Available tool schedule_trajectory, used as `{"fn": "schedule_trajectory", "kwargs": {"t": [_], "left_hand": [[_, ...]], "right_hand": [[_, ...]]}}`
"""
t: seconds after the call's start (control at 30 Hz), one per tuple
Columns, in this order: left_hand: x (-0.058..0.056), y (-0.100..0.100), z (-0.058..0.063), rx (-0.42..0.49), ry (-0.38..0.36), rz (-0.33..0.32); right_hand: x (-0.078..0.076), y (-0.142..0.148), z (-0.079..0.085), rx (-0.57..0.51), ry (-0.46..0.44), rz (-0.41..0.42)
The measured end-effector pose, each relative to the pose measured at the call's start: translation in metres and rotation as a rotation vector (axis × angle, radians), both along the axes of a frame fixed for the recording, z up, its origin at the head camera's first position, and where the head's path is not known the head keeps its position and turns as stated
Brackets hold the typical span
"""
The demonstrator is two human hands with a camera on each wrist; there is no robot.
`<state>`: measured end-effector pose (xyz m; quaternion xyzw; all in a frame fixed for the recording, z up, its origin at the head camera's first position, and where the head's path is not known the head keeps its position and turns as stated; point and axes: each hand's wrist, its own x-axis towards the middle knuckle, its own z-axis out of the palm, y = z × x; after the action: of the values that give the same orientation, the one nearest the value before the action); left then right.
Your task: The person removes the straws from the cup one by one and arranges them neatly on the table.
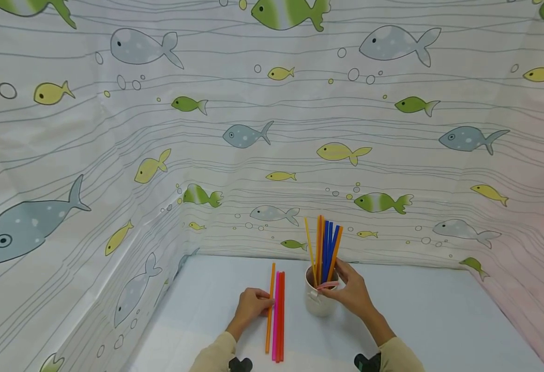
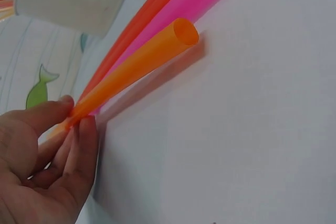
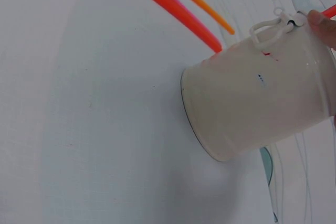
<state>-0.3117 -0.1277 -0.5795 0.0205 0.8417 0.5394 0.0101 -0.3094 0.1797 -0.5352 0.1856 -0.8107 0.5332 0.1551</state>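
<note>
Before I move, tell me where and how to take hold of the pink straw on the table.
Probably pinch the near half of the pink straw from above: it lies flat, with red straws along its right and the left hand holding an orange straw on its left.

A wide stretch of tabletop (image 1: pixel 439 310) gives easy passage right of the right hand (image 1: pixel 353 289); a smaller one opens left of the left hand (image 1: pixel 252 305). Between the red tubes (image 1: pixel 282 320) and the cup (image 1: pixel 319 306) runs a narrow lane. Left of it, the pink tube (image 1: pixel 275 320) and the orange tube (image 1: pixel 269 336) in the left hand's grip form a barrier. From above, upright tubes (image 1: pixel 325 253) crowd the cup's mouth, and the right hand obstructs its right rim. Fish-printed cloth (image 1: pixel 300 119) walls the far side; room behind the cup is probably slight, being partly hidden.
</note>
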Motion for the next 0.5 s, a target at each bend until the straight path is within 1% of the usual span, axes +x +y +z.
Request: {"fn": "schedule_trajectory", "kwargs": {"t": [0.1,0.23,0.5], "left_hand": [[0.0015,0.001,0.0009,0.005,-0.006,0.001],[0.0038,0.0015,0.0013,0.002,0.0,-0.007],[0.0072,0.0008,-0.0014,0.006,0.005,-0.022]], "right_hand": [[-0.0006,0.0001,0.0001,-0.009,0.017,0.006],[0.0004,-0.0002,0.0005,-0.029,0.019,0.015],[0.0019,-0.0004,0.0013,0.003,-0.025,-0.002]]}}
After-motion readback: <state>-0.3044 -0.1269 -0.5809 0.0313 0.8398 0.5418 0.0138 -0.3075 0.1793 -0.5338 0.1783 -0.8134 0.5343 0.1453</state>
